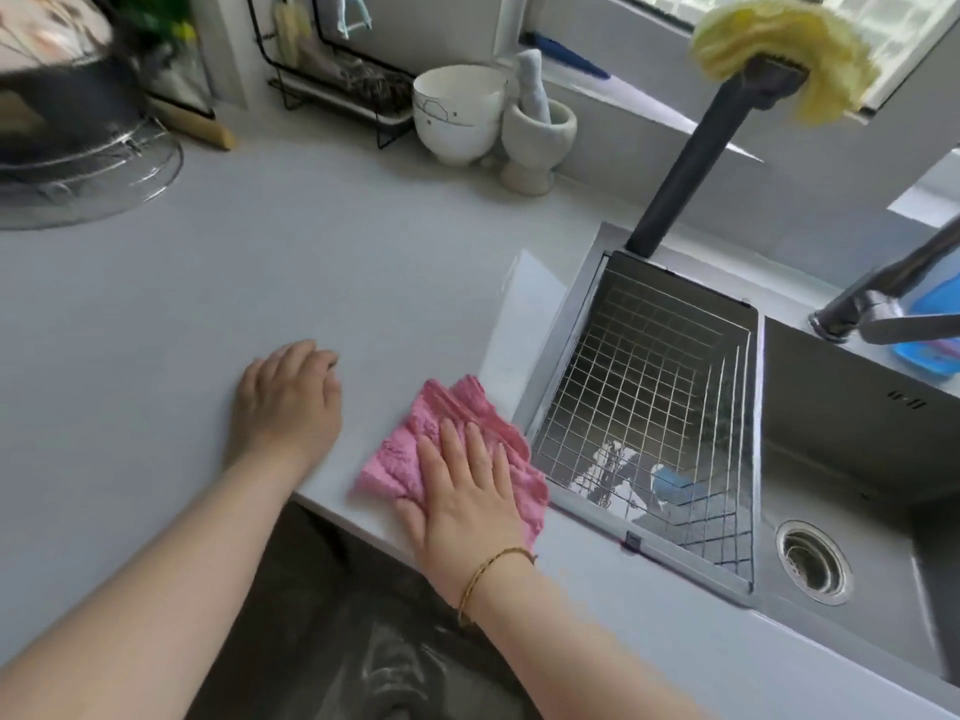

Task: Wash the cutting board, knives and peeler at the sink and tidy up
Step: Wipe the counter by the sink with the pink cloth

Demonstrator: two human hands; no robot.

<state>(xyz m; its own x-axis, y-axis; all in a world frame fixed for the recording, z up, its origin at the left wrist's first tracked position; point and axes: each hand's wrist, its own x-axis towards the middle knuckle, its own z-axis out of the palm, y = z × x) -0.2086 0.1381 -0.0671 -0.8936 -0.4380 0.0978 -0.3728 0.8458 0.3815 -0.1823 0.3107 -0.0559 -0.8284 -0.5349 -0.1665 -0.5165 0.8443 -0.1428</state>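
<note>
The pink cloth [395, 459] at lower centre is a soft, nubbly fabric with a matt pile. It lies on a pale countertop [311, 262] that looks smooth and faintly glossy where light catches it. At the right, the sink [841, 423] is brushed grey metal with a dull sheen and the wire basket [654, 366] in it is bright, shiny metal, while at the top the white bowls [457, 111] look glazed and glossy and the mortar [537, 132] beside them looks rough and matt like stone.

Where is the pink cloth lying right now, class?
In the head view, the pink fluffy cloth lies at the front edge of the white countertop, flat under the right hand, just left of the steel wire sink basket.
</note>
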